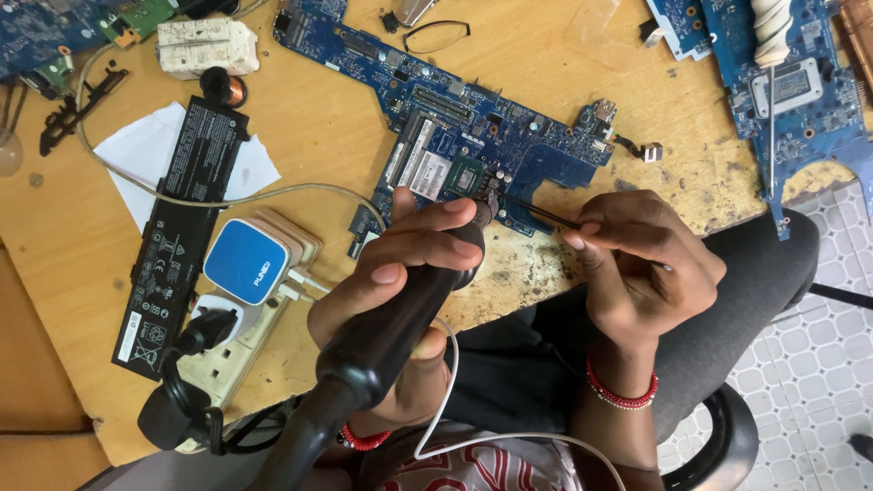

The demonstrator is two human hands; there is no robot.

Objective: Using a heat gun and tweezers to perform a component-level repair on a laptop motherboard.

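We note a wooden workbench with a light yellow-brown top; its near edge is worn, stained dark and chipped where it meets the seat. At lower left a brown panel sits below the bench edge. At right we see a floor of small white tiles with grey joints, partly covered by a black chair with a curved frame. Light is even and diffuse, with soft shadows on the bench; we cannot tell its source. No wall or window is in view.

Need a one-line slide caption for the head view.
Left hand holds a black hot-air handle, right hand holds tweezers, both tips at the blue board.
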